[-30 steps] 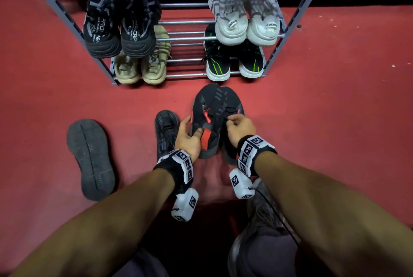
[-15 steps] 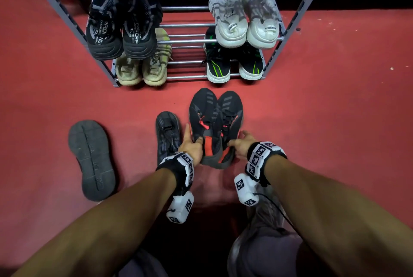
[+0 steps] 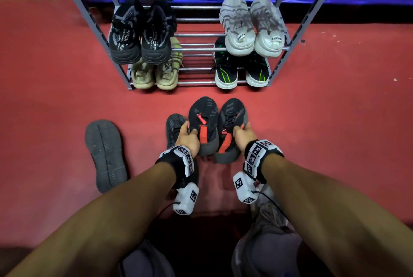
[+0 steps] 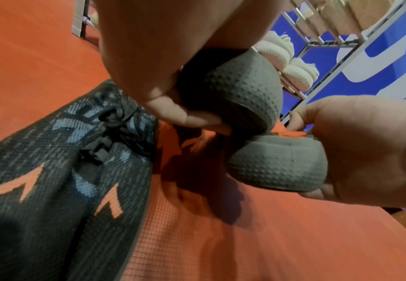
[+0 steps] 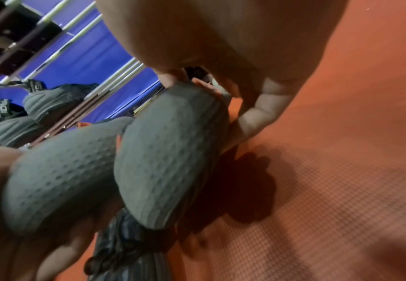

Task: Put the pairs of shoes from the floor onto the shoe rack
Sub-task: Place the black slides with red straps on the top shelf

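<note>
A pair of black shoes with red tongues is held side by side just in front of the rack (image 3: 201,49), heels raised off the red floor. My left hand (image 3: 187,137) grips the heel of the left shoe (image 3: 202,118), whose grey dimpled heel (image 4: 240,91) shows in the left wrist view. My right hand (image 3: 243,133) grips the heel of the right shoe (image 3: 232,116), also seen close up as a grey heel (image 5: 168,161). Both shoes point toward the rack's bottom shelf.
A dark shoe (image 3: 175,126) lies on the floor just left of my left hand, and its mate (image 3: 106,154) lies sole up further left. Several pairs fill the rack's left and right sides; the middle of its shelves shows bare bars. My knees are below.
My right hand slid from the top of the right shoe to its heel. Both shoes now sit side by side and their heels have risen off the floor.
</note>
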Demonstrator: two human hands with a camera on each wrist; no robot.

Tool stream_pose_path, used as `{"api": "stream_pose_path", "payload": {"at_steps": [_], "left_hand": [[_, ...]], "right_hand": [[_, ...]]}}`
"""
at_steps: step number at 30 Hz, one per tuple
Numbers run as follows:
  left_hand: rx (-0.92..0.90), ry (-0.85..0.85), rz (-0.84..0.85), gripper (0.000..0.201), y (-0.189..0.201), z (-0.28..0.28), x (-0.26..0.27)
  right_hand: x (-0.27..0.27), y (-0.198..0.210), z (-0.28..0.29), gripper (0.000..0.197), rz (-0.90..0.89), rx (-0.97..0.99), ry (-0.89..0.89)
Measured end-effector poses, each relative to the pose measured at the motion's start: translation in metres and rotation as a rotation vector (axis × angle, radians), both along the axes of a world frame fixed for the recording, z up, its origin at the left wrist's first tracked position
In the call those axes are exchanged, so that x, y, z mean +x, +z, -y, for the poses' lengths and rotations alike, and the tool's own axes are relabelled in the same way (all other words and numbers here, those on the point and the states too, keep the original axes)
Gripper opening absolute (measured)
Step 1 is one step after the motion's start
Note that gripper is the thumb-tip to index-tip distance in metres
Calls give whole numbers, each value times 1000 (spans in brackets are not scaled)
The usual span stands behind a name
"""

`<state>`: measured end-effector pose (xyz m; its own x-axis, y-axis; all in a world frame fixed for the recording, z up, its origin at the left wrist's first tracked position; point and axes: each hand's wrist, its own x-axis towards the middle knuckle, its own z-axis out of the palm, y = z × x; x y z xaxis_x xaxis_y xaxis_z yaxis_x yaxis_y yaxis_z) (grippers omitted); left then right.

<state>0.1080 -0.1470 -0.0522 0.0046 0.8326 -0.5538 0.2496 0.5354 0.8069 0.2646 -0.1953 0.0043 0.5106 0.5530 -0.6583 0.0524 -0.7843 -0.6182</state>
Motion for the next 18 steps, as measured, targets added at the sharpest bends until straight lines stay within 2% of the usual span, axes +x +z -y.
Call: {"api": "stream_pose_path", "payload": {"at_steps": [2,3,7,13,14,18], "left_hand": [[4,8,-6,54,12,0,1],[7,17,-14,52,18,-1,0],[76,9,-75,50,53,1,0],[222,32,-120,47,101,-5,-17],[237,31,-122,46,109,-8,-21],[286,23,-99,47,140,-19,-32]], "right_hand": [[1,1,1,88,11,-3,24],[2,2,1,86,24,-1,21],[4,25,7,52,74,33,32],[13,88,9,28,194,99,206],[16,97,8,28,228,113,244],[23,132,10,36,235,219,219]]}}
